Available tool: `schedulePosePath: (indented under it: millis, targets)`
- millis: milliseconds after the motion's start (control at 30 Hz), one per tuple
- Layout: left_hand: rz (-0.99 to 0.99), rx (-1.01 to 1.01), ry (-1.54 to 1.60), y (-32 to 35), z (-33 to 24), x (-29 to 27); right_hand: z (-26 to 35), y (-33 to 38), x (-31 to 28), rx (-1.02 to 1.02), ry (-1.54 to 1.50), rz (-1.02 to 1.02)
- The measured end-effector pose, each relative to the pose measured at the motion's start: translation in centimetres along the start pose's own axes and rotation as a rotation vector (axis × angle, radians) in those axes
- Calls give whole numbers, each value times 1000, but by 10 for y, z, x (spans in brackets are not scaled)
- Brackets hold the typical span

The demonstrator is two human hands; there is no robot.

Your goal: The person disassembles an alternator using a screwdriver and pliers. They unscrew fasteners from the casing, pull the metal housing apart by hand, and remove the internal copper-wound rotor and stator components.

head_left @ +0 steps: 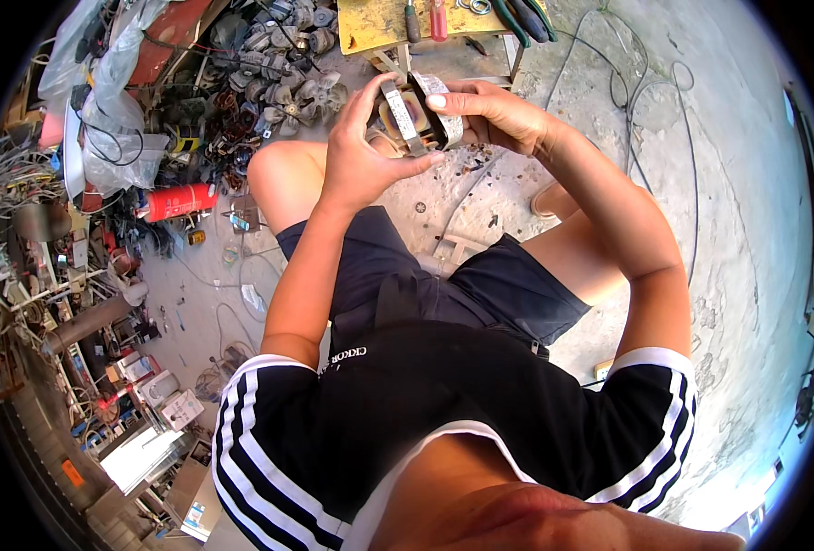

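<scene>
I hold a small transformer-like part (404, 112) in both hands, above the floor and in front of my knees. It has grey metal side pieces, a black edge and a tan wound coil showing in the middle. My left hand (356, 151) grips its left side, fingers over the top and thumb reaching along underneath. From the right, my right hand (494, 112) closes on it with the thumb pressed on the pale speckled side piece (448, 119). The fingertips behind the part are partly hidden.
Ahead stands a yellow-topped stool (370, 28) with a red-handled screwdriver (438, 20), a dark-handled screwdriver (412, 23) and green-and-black-handled pliers (528, 20). Motor parts (287, 101) pile up at left, near a red cylinder (182, 202). Cables (632, 101) cross the right floor.
</scene>
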State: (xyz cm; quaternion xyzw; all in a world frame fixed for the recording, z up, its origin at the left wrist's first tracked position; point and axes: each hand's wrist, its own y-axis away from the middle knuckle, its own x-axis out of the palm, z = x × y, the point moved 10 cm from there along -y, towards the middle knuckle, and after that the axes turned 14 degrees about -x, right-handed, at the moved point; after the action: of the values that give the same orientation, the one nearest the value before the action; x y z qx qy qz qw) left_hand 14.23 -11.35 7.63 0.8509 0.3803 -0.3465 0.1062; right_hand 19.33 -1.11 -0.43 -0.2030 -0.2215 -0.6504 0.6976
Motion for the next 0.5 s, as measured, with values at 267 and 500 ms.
schedulePosePath:
  millis: [267,500]
  targets:
    - [118,-130,441,-10,16,5,4,-3,-18,0,70,54]
    - [277,-266,770,-15,27,14,3,-3,-28,49,57,53]
